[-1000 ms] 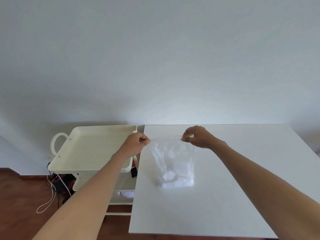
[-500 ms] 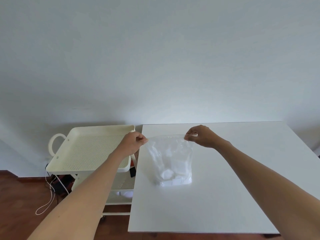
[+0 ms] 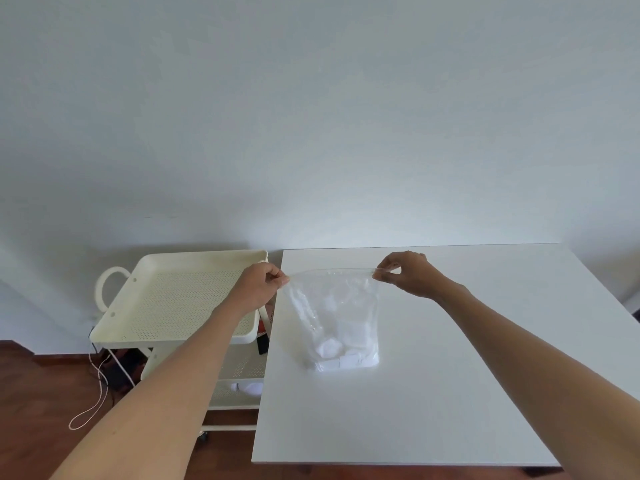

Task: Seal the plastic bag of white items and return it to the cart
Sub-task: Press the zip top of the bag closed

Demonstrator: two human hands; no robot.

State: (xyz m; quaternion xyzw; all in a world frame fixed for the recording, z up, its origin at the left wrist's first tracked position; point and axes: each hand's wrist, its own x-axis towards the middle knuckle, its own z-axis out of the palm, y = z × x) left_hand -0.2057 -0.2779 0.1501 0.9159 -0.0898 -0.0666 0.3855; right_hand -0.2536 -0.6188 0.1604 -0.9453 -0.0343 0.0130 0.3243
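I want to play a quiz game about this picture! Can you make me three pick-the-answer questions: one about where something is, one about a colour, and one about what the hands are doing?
1. Where does the plastic bag sit?
A. on the white table
B. on the cart's top tray
C. on the floor

2. What colour is the cart?
A. red
B. cream
C. black

3. What are the two hands doing?
A. resting flat on the table
B. pinching the bag's top corners
C. pushing the cart

Answers:
1. A, the bag's bottom rests on the tabletop, to the right of the cart.
2. B, its perforated tray and handle are cream.
3. B, the left hand and the right hand each pinch one end of the bag's top edge, stretching it.
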